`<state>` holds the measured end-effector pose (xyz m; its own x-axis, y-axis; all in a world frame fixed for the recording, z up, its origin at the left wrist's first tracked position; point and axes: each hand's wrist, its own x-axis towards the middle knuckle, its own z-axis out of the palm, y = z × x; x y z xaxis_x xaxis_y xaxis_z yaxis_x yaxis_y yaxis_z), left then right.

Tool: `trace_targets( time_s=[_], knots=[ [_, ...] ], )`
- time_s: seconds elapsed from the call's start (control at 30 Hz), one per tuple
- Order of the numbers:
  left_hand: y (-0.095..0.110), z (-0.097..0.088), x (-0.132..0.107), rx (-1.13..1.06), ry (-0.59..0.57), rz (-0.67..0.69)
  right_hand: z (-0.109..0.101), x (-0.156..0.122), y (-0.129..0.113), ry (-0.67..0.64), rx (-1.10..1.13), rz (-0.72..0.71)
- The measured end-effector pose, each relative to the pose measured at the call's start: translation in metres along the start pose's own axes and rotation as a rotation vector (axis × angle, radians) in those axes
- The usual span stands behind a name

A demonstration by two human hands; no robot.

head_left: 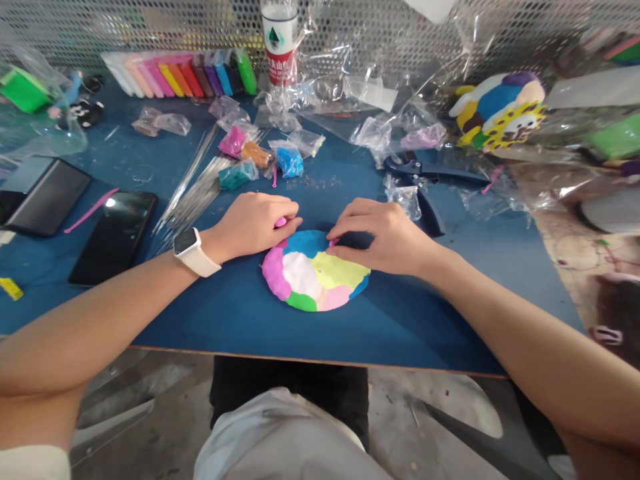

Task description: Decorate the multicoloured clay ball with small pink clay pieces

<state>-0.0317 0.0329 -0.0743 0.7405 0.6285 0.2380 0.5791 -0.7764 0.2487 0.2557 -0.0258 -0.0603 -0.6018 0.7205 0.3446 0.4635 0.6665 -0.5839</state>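
Note:
A flat round disc of patchwork coloured clay (303, 273), with white, yellow, blue, green, pink and purple patches, lies on the blue table in front of me. My left hand (263, 223) is closed at its upper left edge, and a small lump of pink clay (281, 221) shows between thumb and fingers. On the upper right of the disc, my right hand (377, 233) pinches a small bit of pink clay (333, 242). Its fingertips touch the disc's surface, while its fingers partly cover the far edge.
Behind the hands lie thin metal wires (200, 190), bagged clay lumps (289, 162) and dark blue pliers (425, 177). A phone (115, 237) and a black box (47, 193) are at left. Coloured clay packs (185, 77), a bottle (280, 47) and a clay figure (500, 110) stand at the back.

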Motion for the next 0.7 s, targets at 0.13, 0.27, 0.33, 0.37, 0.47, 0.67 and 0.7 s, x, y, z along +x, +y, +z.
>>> trace_targets(
  time_s=[0.13, 0.27, 0.33, 0.37, 0.47, 0.67, 0.7],
  knots=[
    [0.0008, -0.0003, 0.0000, 0.004, 0.000, 0.001, 0.0000, -0.0011, 0.0001, -0.005, 0.016, 0.000],
    [0.0005, -0.0001, -0.0001, 0.006, 0.000, -0.002, -0.0030, -0.0009, 0.0009, 0.006, 0.041, -0.002],
    [0.0002, 0.0000, -0.0002, 0.010, -0.004, -0.001, -0.0036, -0.0006, 0.0014, 0.018, 0.048, -0.019],
    [0.0000, 0.0000, -0.0002, 0.013, -0.005, -0.001, -0.0034, -0.0004, 0.0016, 0.019, 0.052, -0.030],
    [-0.0003, 0.0000, -0.0002, 0.015, -0.005, 0.002, -0.0015, -0.0002, 0.0023, -0.003, 0.052, -0.055],
    [0.0000, -0.0003, -0.0001, 0.000, -0.001, 0.012, 0.0009, -0.0004, 0.0035, 0.006, 0.018, -0.096],
    [-0.0001, -0.0002, -0.0001, -0.001, 0.001, 0.015, 0.0011, -0.0004, 0.0038, 0.008, 0.012, -0.107]
  ],
)
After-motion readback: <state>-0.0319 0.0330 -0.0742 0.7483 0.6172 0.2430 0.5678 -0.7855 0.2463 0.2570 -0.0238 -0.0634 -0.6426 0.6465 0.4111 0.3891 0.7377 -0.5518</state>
